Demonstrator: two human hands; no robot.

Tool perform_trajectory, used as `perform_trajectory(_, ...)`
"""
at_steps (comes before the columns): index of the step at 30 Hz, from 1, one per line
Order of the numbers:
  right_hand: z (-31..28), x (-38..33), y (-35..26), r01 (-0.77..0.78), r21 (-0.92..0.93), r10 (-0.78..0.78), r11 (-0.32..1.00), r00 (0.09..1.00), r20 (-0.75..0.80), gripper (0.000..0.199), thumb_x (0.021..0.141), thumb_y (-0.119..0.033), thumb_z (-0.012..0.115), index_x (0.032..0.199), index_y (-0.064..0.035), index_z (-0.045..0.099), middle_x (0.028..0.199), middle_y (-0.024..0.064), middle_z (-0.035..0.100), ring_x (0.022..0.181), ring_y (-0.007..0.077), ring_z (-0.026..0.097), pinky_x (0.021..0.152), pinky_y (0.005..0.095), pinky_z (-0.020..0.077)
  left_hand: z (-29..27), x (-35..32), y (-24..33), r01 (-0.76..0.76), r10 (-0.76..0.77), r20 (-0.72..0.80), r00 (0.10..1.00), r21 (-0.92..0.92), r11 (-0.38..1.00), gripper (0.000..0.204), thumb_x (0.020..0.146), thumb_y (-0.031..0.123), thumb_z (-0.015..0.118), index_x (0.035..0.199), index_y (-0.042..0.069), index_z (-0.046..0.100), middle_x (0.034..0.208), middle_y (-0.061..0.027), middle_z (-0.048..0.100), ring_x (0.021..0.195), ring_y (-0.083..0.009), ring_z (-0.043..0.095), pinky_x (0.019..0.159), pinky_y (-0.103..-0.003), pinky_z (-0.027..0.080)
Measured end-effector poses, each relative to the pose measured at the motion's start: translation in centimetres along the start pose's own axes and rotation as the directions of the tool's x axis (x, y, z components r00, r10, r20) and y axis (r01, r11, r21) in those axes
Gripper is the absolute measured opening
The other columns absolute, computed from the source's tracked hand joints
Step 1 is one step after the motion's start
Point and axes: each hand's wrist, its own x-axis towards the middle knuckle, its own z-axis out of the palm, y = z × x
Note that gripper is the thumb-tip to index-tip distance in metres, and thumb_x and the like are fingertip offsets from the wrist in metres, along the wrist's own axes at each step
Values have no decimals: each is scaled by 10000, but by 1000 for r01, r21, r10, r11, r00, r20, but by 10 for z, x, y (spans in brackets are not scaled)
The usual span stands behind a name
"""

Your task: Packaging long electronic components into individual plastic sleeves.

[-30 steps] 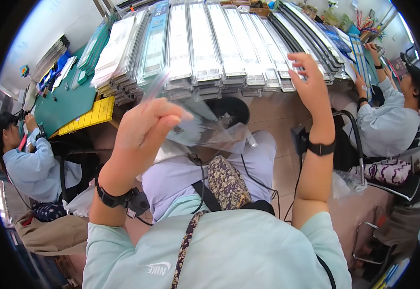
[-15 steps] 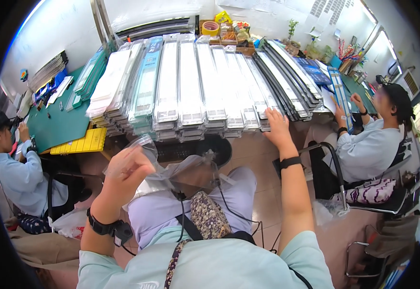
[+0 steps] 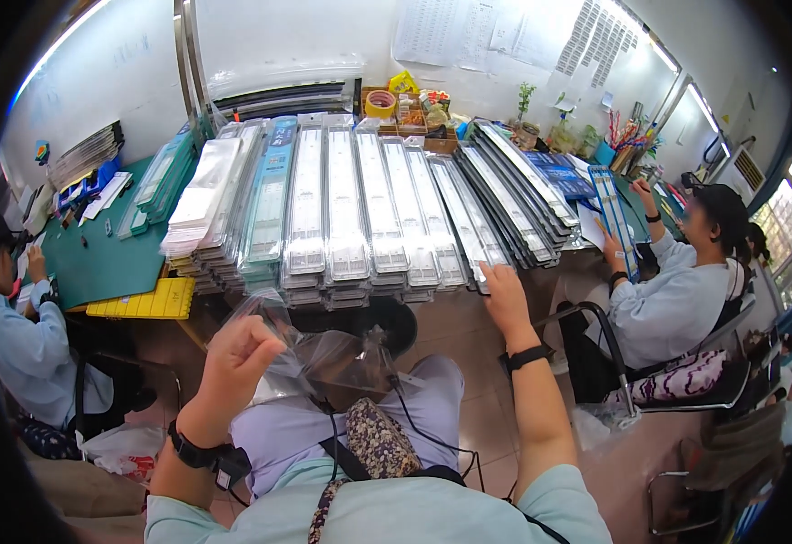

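Observation:
My left hand point(image 3: 242, 358) is closed in front of the stacks, its fingers gathered on a thin clear plastic bag point(image 3: 267, 308) that shows above the knuckles. More clear plastic film point(image 3: 332, 358) lies over my lap. My right hand point(image 3: 505, 299) reaches to the front edge of the table, its fingers curled on the near end of a long, narrow clear plastic pack point(image 3: 462, 204) with a white inside. The thumb's hold is partly hidden. Many such packs lie side by side in stacks point(image 3: 346, 213), short ends toward me.
Teal packs point(image 3: 269, 195) and dark-edged packs point(image 3: 514, 204) flank the white ones. A yellow tape roll point(image 3: 380, 103) sits behind, near small boxes. Co-workers sit at left point(image 3: 38, 335) and right point(image 3: 677, 290). A yellow slatted board point(image 3: 146, 301) juts out at left; a chair arm point(image 3: 600, 322) stands at right.
The view has tilted up, so the stacks sit lower in the picture. My left fingers have drawn in closer together on the bag. The right hand stays at the packs' near ends.

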Motion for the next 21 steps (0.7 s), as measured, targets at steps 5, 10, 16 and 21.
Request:
perform_trajectory(5, -24, 4, -1, 8, -70, -28, 998, 956, -293, 473, 621, 12, 582, 1088, -58, 545, 1065, 71, 563, 923, 268, 511, 756, 397, 383, 0, 0, 2, -84, 88, -34, 996, 112, 990, 158, 802, 64, 601, 690, 35, 494, 640, -2, 423, 610, -102, 392, 557, -238, 317)
perform_trajectory(10, -75, 10, -16, -65, -127, 0, 990, 889, -458, 430, 654, -7, 622, 1073, -77, 556, 1020, 63, 598, 925, 252, 534, 803, 381, 358, -4, -3, -9, -61, 63, -21, 998, 62, 996, 184, 787, 76, 612, 682, 33, 467, 625, -19, 395, 599, -119, 379, 546, -253, 307)
perform_trajectory(16, -191, 0, -43, -319, 509, 597, 799, 326, -733, 236, 770, -102, 669, 985, -27, 607, 960, 121, 622, 836, 301, 597, 827, 369, 436, -11, -3, -14, -4, 5, -35, 999, 23, 1000, 246, 789, 88, 639, 684, 46, 420, 658, 20, 367, 613, -75, 330, 548, -226, 297)
perform_trajectory(21, -287, -50, -64, -310, -89, -27, 947, 200, -979, 241, 802, -155, 652, 927, 23, 546, 938, 128, 626, 840, 274, 622, 716, 366, 472, -12, 0, -11, -24, 23, -34, 999, -21, 1000, 258, 791, 81, 655, 701, 56, 414, 691, 36, 376, 634, -48, 333, 560, -195, 304)
